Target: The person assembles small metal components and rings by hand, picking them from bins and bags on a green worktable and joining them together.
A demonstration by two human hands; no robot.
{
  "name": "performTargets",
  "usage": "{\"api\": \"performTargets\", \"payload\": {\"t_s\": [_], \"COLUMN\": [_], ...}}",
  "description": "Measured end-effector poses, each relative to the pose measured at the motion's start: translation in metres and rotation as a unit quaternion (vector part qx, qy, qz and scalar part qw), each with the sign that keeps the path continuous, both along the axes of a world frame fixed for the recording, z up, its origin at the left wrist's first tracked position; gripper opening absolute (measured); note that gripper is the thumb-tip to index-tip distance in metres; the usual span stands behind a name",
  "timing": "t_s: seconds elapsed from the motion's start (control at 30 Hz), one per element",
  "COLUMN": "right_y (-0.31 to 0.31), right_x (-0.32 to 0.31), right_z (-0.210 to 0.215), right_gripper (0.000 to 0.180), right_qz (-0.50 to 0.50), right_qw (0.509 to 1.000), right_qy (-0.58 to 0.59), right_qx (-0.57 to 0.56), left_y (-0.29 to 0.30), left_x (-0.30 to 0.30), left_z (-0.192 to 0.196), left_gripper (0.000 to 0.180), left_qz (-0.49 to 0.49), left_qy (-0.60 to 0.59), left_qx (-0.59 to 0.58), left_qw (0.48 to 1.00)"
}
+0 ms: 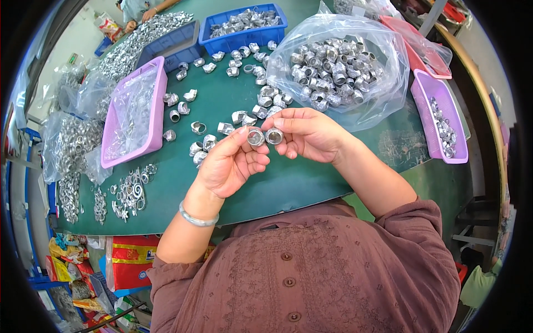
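Above the green table, my left hand [230, 166] pinches a silver metal ring [255, 137] between thumb and forefinger, its other fingers curled. Close beside it, my right hand [308, 135] grips a second silver ring [274, 135] the same way. The two rings are held side by side, with their round openings facing up toward me; I cannot tell whether they touch. Loose chunky silver rings [243, 117] lie on the table just beyond my fingers. Farther off to the right, an open clear plastic bag [388, 83] holds a heap of similar rings.
A pink basket [158, 105] with bagged metal pieces stands left; a lilac basket [456, 141] of rings sits right. Blue bins [244, 38] stand at the back. Flat silver pieces [133, 191] lie near the left front. Another person's hand [149, 15] is at the far left.
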State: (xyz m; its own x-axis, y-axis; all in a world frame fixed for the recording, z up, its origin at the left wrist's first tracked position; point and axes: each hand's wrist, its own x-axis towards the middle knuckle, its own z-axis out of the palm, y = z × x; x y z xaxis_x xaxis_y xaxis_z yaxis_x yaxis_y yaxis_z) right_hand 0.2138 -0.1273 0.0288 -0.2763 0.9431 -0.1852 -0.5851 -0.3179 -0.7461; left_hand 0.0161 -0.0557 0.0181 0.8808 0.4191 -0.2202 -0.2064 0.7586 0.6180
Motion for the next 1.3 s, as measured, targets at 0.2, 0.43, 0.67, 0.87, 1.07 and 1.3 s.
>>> {"api": "performTargets", "payload": {"t_s": [0.2,0.43,0.67,0.87,1.07,1.3], "right_y": [0.001,0.001,0.006,0.011,0.013,0.015], "right_x": [0.001,-0.002,-0.005,-0.007,-0.009,-0.012], "right_z": [-0.008,-0.012,-0.017,-0.017,-0.015,-0.008], "right_gripper": [0.017,0.020,0.020,0.019,0.018,0.024], "right_qz": [0.017,0.014,-0.015,-0.050,-0.066,-0.066], "right_qw": [0.999,0.998,0.991,0.981,0.985,0.990], "right_qy": [0.019,0.043,0.103,0.159,0.142,0.114], "right_qx": [0.021,0.041,0.081,0.095,0.074,0.052], "left_y": [-0.005,-0.006,-0.002,0.001,0.005,0.006], "left_x": [0.002,0.000,0.001,0.003,0.003,0.005], "left_z": [0.002,0.004,0.004,0.000,-0.001,-0.002], "left_gripper": [0.030,0.029,0.028,0.027,0.025,0.020], "left_qz": [0.001,0.014,0.043,0.032,0.040,0.071], "left_qy": [0.005,0.015,0.024,0.014,0.025,0.023], "left_qx": [0.008,0.025,0.030,0.021,0.017,0.013], "left_qw": [1.000,0.999,0.998,0.999,0.999,0.997]}}
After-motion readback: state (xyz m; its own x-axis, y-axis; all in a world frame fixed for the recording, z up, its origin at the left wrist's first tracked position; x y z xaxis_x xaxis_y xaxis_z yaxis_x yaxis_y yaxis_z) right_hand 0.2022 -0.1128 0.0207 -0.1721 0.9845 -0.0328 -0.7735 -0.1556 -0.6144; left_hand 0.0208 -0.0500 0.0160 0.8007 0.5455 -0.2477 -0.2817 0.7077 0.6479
